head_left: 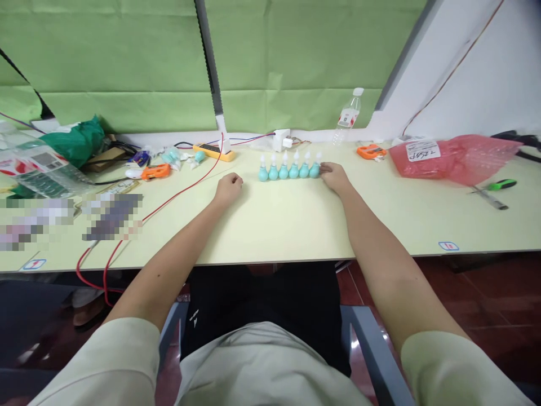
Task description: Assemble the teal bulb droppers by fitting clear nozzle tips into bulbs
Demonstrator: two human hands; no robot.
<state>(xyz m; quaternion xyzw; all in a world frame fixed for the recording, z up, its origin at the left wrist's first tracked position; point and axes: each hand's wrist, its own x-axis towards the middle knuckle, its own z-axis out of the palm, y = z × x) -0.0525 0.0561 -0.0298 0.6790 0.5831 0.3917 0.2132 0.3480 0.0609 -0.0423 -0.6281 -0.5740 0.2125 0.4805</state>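
Observation:
A row of several small teal bulb-shaped bottles (283, 171) with pointed white tips stands upright on the table, side by side. At the row's right end, the fingertips of my right hand (333, 173) are at the side of the last bottle (314, 170), touching or nearly so. Those fingers are slightly bent and not wrapped round it. My left hand (229, 188) rests on the table left of the row, a short gap away. Its fingers are curled in, and nothing shows in them.
Behind the row are a white plug adapter (282, 140), a yellow multimeter (213, 152) and a tilted plastic bottle (349, 117). Orange tools (371, 151) and a red plastic bag (452, 159) lie right. A red cable (181, 194) crosses the left side, near a large plastic bottle (42, 166).

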